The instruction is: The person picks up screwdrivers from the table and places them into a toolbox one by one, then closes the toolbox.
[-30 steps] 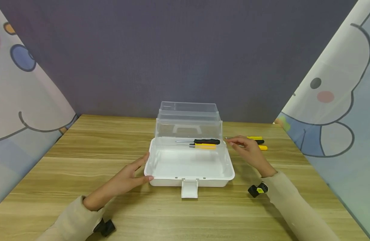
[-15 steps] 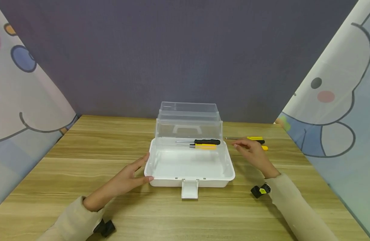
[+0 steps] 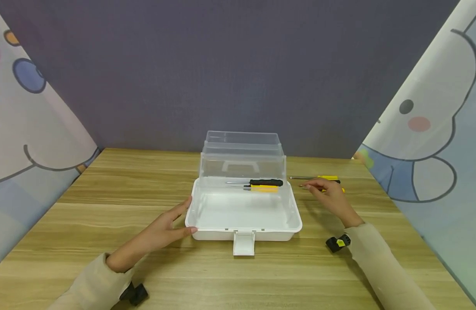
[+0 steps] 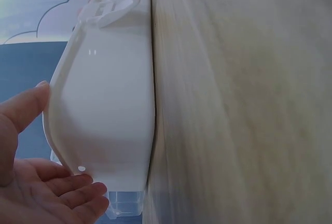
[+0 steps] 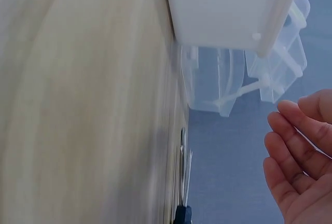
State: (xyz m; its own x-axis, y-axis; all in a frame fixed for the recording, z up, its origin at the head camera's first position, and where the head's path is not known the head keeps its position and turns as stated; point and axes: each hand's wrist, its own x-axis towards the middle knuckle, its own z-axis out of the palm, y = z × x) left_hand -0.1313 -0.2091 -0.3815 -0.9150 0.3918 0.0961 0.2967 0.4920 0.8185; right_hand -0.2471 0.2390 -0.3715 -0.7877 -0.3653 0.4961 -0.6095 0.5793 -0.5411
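A white plastic toolbox [image 3: 214,235] stands on the table, its clear lid [image 3: 243,150] swung up at the back. A black-handled screwdriver [image 3: 266,182] and a yellow-handled screwdriver [image 3: 264,188] lie side by side along its back part. My left hand [image 3: 162,230] rests against the box's front left corner, thumb at the front rim and fingers along the side. To the right of the box, my right hand [image 3: 332,200] hovers over another yellow-handled screwdriver [image 3: 328,177] and other screwdrivers it partly hides. The right wrist view shows its fingers [image 5: 282,125] loosely bent, holding nothing.
A white latch [image 3: 244,245] hangs down from the box's front. The wooden table [image 3: 144,181] ends at a dark panel [image 3: 238,77] behind. Cartoon-printed cloth [image 3: 424,107] borders both sides.
My right hand has moved a little to the right and away from the box, uncovering more of the far yellow-handled screwdriver. The left hand and the box have stayed put.
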